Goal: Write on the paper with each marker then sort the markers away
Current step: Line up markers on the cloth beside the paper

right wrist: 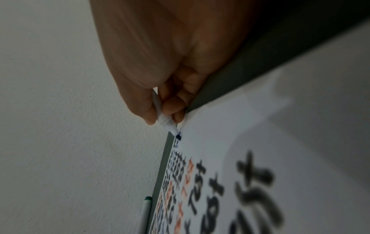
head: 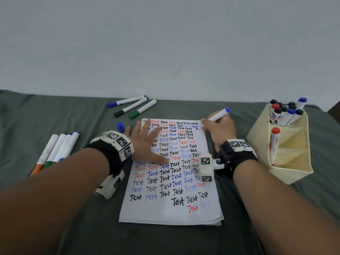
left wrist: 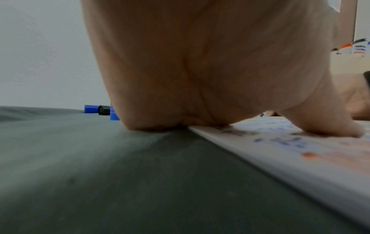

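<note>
Both forearms reach in from the near edge of the head view toward the paper (head: 171, 208), which lies in the middle of the grey-green cloth (head: 64, 111). The left hand (head: 147, 142) lies flat with its fingers straight and spread, palm down on the paper's upper left part, fingertips fanned from 12 to 4 o'clock; the left wrist view shows the heel of this hand (left wrist: 200, 71) sitting on the paper's left edge, partly on the cloth. The right hand (head: 220, 131) is at the paper's upper right corner, fingers curled round an uncapped blue marker (head: 219, 114) in a writing grip. The marker's blue tail end points toward 2 o'clock, and in the right wrist view its dark tip (right wrist: 178, 136) touches the paper at the very edge of the sheet, at the end of the upper rows of "Test".

From the left hand, a loose blue cap (head: 120, 127) stands just beside the thumb at 10 o'clock. Three capped markers (head: 132, 106) lie farther off at 12 o'clock, near the wall, and four more markers (head: 58, 148) lie side by side at 9 o'clock. From the right hand, the cream organiser (head: 287, 159) stands near at 3 o'clock, its far compartment crowded with upright markers, and a red-capped marker (head: 274, 144) leans in the next one.
</note>
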{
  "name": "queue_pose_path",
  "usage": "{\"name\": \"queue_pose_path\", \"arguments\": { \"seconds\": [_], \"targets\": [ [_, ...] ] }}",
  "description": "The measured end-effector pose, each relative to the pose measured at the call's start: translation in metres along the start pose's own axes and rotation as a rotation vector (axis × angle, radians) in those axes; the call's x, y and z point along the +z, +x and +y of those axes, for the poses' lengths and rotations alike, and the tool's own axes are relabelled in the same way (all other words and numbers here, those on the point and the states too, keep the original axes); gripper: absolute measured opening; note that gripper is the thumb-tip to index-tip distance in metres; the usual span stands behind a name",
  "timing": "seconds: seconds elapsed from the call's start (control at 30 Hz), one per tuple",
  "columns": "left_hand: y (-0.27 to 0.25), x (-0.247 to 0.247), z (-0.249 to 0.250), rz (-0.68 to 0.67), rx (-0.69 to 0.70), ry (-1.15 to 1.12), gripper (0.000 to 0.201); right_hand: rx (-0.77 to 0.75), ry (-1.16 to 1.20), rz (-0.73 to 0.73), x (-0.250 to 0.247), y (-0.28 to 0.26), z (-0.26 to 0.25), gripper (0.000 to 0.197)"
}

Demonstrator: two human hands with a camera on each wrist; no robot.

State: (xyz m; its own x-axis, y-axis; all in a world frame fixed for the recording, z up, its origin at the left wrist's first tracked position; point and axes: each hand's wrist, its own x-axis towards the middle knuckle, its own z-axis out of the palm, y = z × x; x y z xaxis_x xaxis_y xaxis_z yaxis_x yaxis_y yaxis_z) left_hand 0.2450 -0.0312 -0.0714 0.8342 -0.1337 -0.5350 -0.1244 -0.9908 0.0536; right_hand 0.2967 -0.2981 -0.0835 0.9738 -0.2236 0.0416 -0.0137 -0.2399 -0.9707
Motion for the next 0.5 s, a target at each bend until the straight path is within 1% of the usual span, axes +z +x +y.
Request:
{"name": "queue_pose_path", "arguments": {
  "seconds": [0.2,0.33,0.5],
  "targets": [
    [-0.0013,-0.0015,0.0004,-0.009,0.004,-0.001,0.144,0.014,0.011,-0.012,-0.0003,-0.0005,-0.0006,0.018],
    [-0.0024,-0.0018,0.0009,-0.012,0.003,0.001,0.142,0.026,0.029,0.015,-0.0017,-0.0024,-0.0019,0.016],
    [-0.0033,-0.0023,0.0015,-0.016,0.002,0.009,0.14,0.013,0.018,0.001,-0.0028,-0.0042,-0.0041,0.017]
  ]
}}
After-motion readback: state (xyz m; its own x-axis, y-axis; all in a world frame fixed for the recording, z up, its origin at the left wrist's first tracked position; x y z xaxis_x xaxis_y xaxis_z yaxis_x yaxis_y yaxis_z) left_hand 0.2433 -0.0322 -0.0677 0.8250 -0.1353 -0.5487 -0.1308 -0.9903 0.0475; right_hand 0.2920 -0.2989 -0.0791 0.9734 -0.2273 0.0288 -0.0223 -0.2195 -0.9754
